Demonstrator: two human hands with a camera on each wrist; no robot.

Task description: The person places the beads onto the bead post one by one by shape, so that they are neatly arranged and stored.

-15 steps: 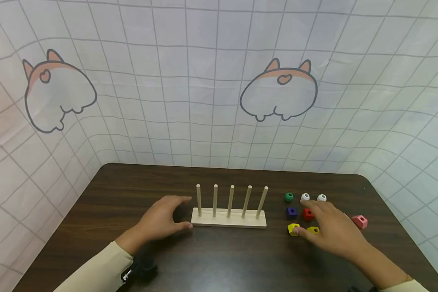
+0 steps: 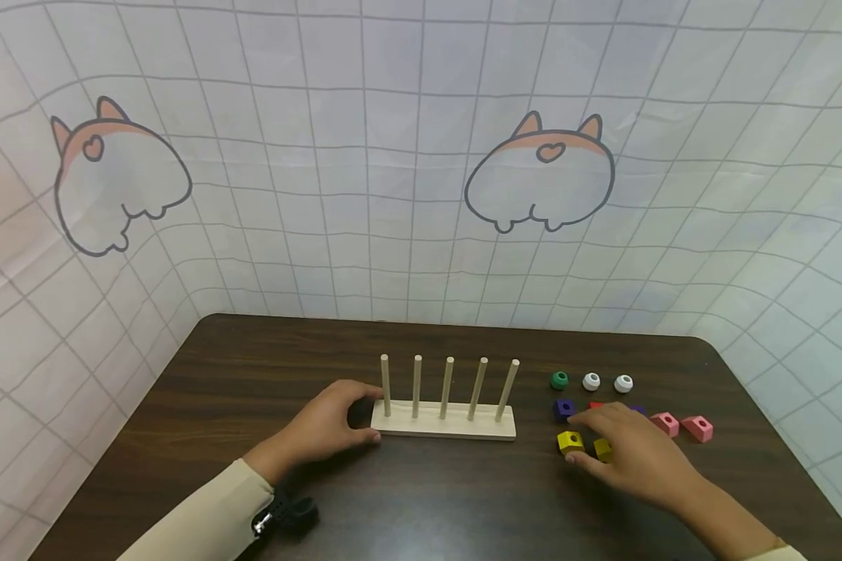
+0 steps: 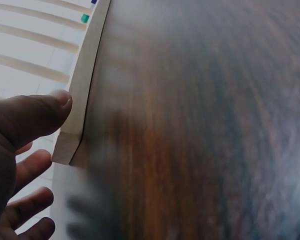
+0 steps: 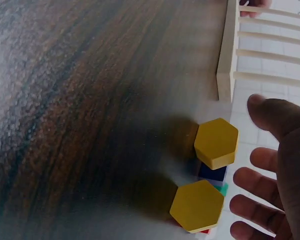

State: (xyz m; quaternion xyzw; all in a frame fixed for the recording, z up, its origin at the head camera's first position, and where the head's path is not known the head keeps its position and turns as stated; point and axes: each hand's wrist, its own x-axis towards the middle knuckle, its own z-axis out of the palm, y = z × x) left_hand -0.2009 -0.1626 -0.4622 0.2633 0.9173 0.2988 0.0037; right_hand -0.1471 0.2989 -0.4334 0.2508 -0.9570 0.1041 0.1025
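A pale wooden peg rack (image 2: 443, 428) with several upright pegs stands mid-table. At its left end is my left hand (image 2: 330, 421), index finger behind the base and thumb in front; the left wrist view shows the thumb tip (image 3: 64, 97) right at the base's edge. My right hand (image 2: 638, 448) hovers over the coloured beads with fingers spread and nothing held. Beneath its thumb and index finger lies a yellow hexagonal bead (image 2: 570, 442), a second yellow bead (image 2: 603, 450) partly under the palm. A dark blue cube bead (image 2: 564, 410) is just beyond the index fingertip.
Behind, a green round bead (image 2: 559, 380) and two white round beads (image 2: 591, 382) form a row. A red bead (image 2: 596, 405) is mostly hidden by my right hand. Two pink beads (image 2: 698, 428) lie farther right. A white grid-patterned curtain (image 2: 393, 195) borders the dark table (image 2: 421, 499).
My left hand has moved right, up to the rack's end. My right hand has come down and nearer over the yellow beads, uncovering the white beads and one pink bead.
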